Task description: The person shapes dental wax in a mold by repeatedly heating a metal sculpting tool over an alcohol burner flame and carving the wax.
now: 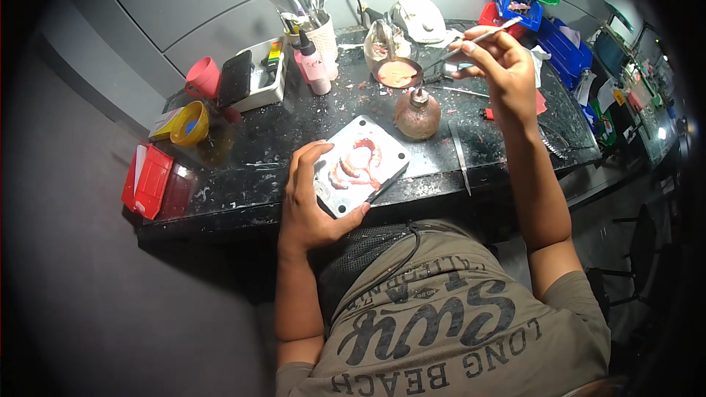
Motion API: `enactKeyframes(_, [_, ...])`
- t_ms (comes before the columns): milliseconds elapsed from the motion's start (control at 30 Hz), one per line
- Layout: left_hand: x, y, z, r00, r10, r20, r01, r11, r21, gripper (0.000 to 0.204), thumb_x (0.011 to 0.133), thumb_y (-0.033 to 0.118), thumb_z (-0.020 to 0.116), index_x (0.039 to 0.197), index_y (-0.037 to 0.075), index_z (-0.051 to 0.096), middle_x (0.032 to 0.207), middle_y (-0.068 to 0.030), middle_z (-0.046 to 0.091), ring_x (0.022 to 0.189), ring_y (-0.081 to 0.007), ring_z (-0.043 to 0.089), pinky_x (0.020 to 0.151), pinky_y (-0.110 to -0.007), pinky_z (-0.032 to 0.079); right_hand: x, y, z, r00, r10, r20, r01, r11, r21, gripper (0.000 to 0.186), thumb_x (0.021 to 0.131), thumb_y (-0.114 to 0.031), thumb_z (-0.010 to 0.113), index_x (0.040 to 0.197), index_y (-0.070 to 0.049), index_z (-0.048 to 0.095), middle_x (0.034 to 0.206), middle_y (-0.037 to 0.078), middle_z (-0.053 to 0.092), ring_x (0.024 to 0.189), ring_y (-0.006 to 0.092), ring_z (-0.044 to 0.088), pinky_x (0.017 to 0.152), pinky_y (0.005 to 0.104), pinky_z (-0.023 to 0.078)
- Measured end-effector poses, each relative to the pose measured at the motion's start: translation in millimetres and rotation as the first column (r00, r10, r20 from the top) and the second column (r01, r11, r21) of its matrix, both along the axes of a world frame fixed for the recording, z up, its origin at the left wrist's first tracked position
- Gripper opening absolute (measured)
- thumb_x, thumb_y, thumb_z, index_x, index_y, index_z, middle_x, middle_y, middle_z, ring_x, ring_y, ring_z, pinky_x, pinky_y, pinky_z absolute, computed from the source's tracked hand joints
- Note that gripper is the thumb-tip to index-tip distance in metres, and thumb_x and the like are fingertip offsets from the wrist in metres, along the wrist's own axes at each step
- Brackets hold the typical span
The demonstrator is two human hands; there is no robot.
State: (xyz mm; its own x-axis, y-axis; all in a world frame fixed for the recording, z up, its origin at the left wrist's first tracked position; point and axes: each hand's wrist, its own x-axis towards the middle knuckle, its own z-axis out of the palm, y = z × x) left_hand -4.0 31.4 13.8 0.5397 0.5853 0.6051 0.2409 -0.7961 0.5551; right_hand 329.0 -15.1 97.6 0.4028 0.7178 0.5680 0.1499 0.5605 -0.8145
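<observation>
Plate point(393, 164) in L hand point(305, 204); R hand point(506, 66) w/ thin tool point(506, 26) nr bowl point(398, 87).

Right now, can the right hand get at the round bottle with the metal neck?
Probably yes: nothing tall seems to stand between the right hand and the round bottle, though the thin tool in that hand may hinder a full grip.
</observation>
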Motion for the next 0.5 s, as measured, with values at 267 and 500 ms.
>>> enactKeyframes(267, [1.6, -1.4, 3.7, 1.000, -0.007, -0.007, 0.007, 1.000, -0.013, 0.088, 0.064, 0.028, 0.093, 0.138, 0.002, 0.052, 0.136, -0.0247, 0.056, 0.124, -0.0431, 0.060, 0.108, -0.049, 0.049, 19.2, 21.8, -10.4, 0.996, 0.067, 0.056, -0.062, 0.995, -0.082, 0.019, 0.101, -0.007, 0.070, 0.115, 0.005, 0.066, 0.101, 0.014, 0.077, 0.089, 0.0196, 0.077, 0.070, 0.0316, 0.064])
enactKeyframes(500, [0.7, -1.0, -0.5, 1.000, 0.006, 0.003, -0.006, 1.000, -0.013, 0.092, 0.062, 0.029, 0.092, 0.140, 0.002, 0.052, 0.137, -0.0215, 0.058, 0.126, -0.0382, 0.059, 0.109, -0.045, 0.047, 30.1, 22.7, -12.4, 0.994, 0.097, -0.045, -0.102, 0.987, -0.126, 0.018, 0.100, -0.006, 0.069, 0.114, 0.004, 0.065, 0.100, 0.016, 0.077, 0.090, 0.0212, 0.077, 0.071, 0.0317, 0.065])
